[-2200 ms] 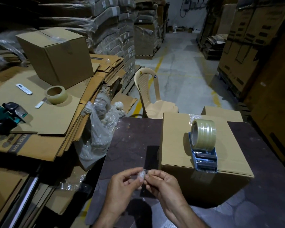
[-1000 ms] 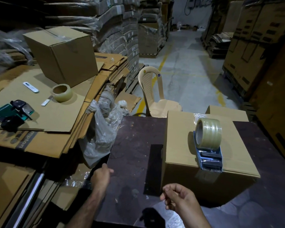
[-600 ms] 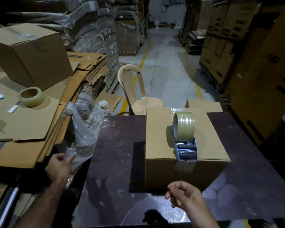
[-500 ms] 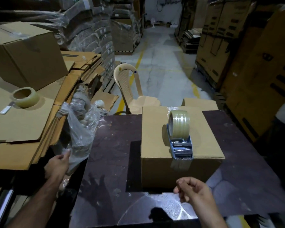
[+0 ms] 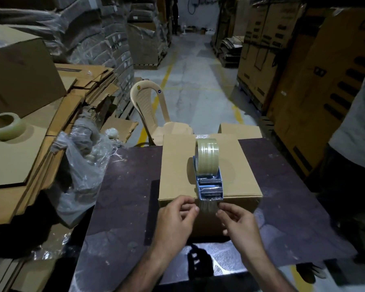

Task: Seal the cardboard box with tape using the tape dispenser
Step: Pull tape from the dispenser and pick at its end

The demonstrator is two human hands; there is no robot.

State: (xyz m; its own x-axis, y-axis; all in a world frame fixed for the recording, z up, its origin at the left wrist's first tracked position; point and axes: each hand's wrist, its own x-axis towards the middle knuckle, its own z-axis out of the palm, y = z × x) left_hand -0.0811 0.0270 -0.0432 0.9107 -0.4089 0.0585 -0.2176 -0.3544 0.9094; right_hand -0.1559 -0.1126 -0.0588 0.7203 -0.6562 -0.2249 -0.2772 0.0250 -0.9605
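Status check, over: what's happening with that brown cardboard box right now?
Left hand and right hand pinch the clear tape end hanging over the front edge. Blue tape dispenser rests on brown cardboard box. Nothing in the way.

Hard to tell for left hand (image 5: 175, 216) and right hand (image 5: 238, 222) alike: pinching or merely touching the clear tape strip (image 5: 208, 207). Lower front of the cardboard box (image 5: 177, 165) hidden behind both. Tape dispenser (image 5: 210, 186) partly hidden by its roll (image 5: 207, 157). Bystander (image 5: 354, 144) beside the table (image 5: 131, 186)'s right edge cropped; large box (image 5: 19, 66) and spare tape ring (image 5: 4, 125) cropped at left.
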